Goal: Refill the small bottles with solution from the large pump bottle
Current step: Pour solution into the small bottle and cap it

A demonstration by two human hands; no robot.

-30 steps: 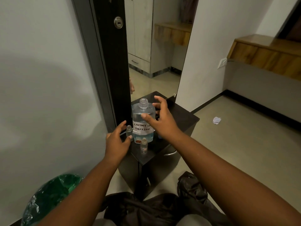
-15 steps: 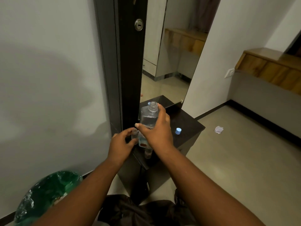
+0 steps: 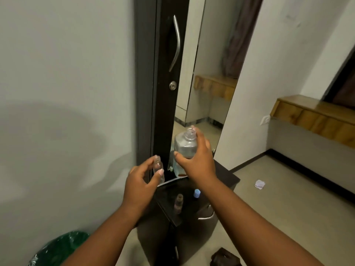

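My right hand (image 3: pixel 197 160) grips the large clear bottle (image 3: pixel 184 144), lifted above the small black cabinet (image 3: pixel 224 175); its neck is open, with no pump on it. My left hand (image 3: pixel 140 183) holds a small clear bottle (image 3: pixel 158 167) upright, just left of the large one and apart from it. A second small bottle (image 3: pixel 179 203) stands on the cabinet top below my hands. A small blue cap (image 3: pixel 197 193) lies to its right on the same top.
A tall mirror (image 3: pixel 203 93) in a dark frame stands right behind the cabinet. A green bin bag (image 3: pixel 59 248) sits at the lower left by the wall. A crumpled paper (image 3: pixel 259 184) lies on the floor, and a dark bag (image 3: pixel 224 257) is near my feet.
Both hands have risen off the cabinet top, the right lifting the large bottle and the left lifting the small bottle. The view has tilted upward.
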